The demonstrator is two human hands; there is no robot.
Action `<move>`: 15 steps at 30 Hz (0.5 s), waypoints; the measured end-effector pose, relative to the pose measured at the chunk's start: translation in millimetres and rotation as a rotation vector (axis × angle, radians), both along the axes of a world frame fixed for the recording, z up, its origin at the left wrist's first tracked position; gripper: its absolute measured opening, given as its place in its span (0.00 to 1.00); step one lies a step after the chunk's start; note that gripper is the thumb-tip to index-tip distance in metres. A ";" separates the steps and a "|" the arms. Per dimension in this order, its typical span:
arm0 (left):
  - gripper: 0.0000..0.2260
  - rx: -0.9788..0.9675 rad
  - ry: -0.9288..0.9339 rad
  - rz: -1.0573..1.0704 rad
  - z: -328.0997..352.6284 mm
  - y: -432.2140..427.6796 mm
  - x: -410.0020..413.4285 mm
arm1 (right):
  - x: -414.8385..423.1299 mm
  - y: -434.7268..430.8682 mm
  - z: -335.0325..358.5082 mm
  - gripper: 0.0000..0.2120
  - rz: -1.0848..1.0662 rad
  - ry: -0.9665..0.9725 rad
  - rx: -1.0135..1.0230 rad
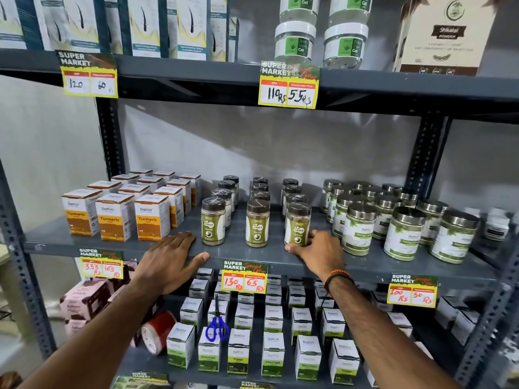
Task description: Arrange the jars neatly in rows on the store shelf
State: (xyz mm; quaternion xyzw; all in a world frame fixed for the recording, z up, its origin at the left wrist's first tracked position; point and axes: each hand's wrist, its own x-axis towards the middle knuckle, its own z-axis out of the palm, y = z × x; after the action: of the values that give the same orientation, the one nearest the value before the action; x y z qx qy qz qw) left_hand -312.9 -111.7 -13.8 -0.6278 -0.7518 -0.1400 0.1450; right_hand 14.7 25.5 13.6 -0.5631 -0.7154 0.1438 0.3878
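Note:
Three rows of slim green-labelled jars with dark caps run front to back on the grey middle shelf (280,262). Their front jars are the left jar (213,221), the middle jar (257,223) and the right jar (297,224). My right hand (317,252) rests on the shelf, its fingers curled around the base of the right front jar. Palm down on the shelf edge lies my left hand (168,262), fingers spread, just left of the left front jar and not touching it.
Orange turmeric boxes (116,217) stand left of the jars. Wider steel-lidded jars (404,233) crowd the right side. Price tags (243,276) hang from the shelf edge. The shelf below holds white boxes (238,350), blue-handled scissors (216,328) and a red tape roll (157,331).

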 end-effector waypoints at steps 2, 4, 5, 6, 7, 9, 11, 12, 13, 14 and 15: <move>0.44 0.000 0.002 -0.003 -0.8 0.1 -0.7 | 0.1 0.1 -0.4 0.22 0.000 0.001 -0.001; 0.44 0.004 -0.009 -0.004 -0.9 0.0 -0.9 | -0.1 0.5 -1.2 0.22 -0.004 -0.001 0.003; 0.45 -0.001 -0.015 -0.003 -0.4 -0.6 -0.1 | 0.0 -0.4 -0.9 0.22 -0.007 -0.003 -0.003; 0.45 0.001 -0.015 -0.004 -1.1 -0.4 -0.2 | 0.2 1.3 -1.9 0.22 -0.008 -0.004 0.001; 0.45 -0.003 -0.021 0.001 0.2 -1.2 0.4 | 0.1 -0.9 -0.5 0.22 -0.013 -0.005 -0.008; 0.45 -0.002 -0.021 -0.001 1.3 -1.7 1.0 | 0.4 -0.5 -0.4 0.22 -0.011 -0.007 -0.013; 0.45 -0.003 -0.020 0.000 0.7 -2.1 1.3 | 0.8 -1.6 0.2 0.22 -0.015 0.001 -0.012; 0.45 -0.006 -0.024 0.000 0.2 -0.8 0.8 | 1.1 1.2 -1.7 0.21 -0.010 0.002 -0.008; 0.45 -0.003 -0.018 0.000 0.1 -1.3 1.2 | 0.3 0.9 -3.1 0.21 -0.010 0.003 -0.008; 0.45 0.002 -0.019 -0.004 0.4 -0.9 0.8 | 0.5 0.8 -3.7 0.21 -0.001 -0.003 -0.010; 0.45 -0.002 -0.025 -0.006 0.9 -1.3 1.4 | 0.7 -1.0 -1.8 0.22 0.004 -0.015 -0.021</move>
State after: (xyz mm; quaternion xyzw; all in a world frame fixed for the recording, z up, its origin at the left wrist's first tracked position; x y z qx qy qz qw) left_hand -311.4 -113.0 -13.0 -0.6283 -0.7519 -0.1477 0.1345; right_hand 15.5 24.5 11.8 -0.5667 -0.7179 0.1480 0.3762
